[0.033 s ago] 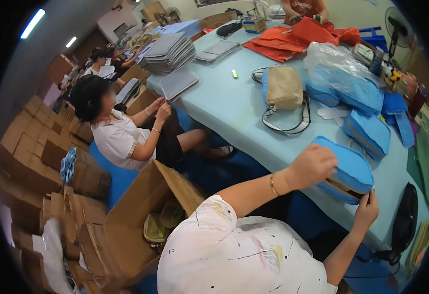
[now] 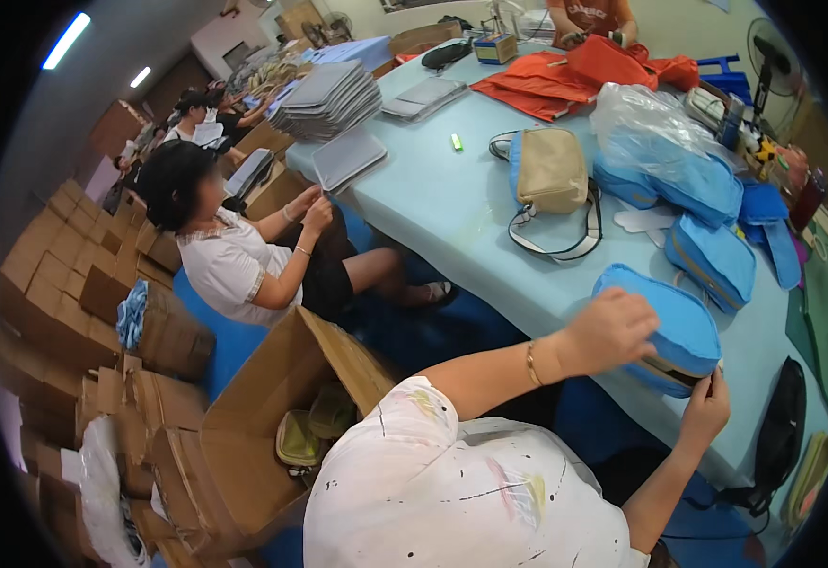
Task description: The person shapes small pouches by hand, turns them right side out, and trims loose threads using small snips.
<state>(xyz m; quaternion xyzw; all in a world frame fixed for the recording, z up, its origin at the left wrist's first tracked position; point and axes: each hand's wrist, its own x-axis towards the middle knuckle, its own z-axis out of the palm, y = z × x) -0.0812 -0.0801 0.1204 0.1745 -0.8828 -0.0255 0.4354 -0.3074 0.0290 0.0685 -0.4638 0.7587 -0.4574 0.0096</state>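
Note:
A light blue zippered bag (image 2: 662, 308) is near the table's front edge, in front of me. My left hand (image 2: 613, 329) is over its left part with curled fingers; whatever lies between them is hidden. My right hand (image 2: 706, 405) grips the bag's right end at the dark zipper strip. Behind it lie more blue bags (image 2: 707, 265), some under clear plastic (image 2: 641, 114). A tan bag (image 2: 548, 170) with a looped strap rests farther left on the table.
The pale blue table (image 2: 461, 227) holds grey padded stacks (image 2: 324, 99), red fabric (image 2: 528, 85) and a black pouch (image 2: 775, 426). A co-worker (image 2: 234, 265) sits at left, another (image 2: 592, 24) stands opposite. An open carton (image 2: 244, 435) and stacked boxes (image 2: 64, 265) fill the lower left.
My left hand has shifted very slightly down and to the right over the blue bag. My right hand stays at the bag's end.

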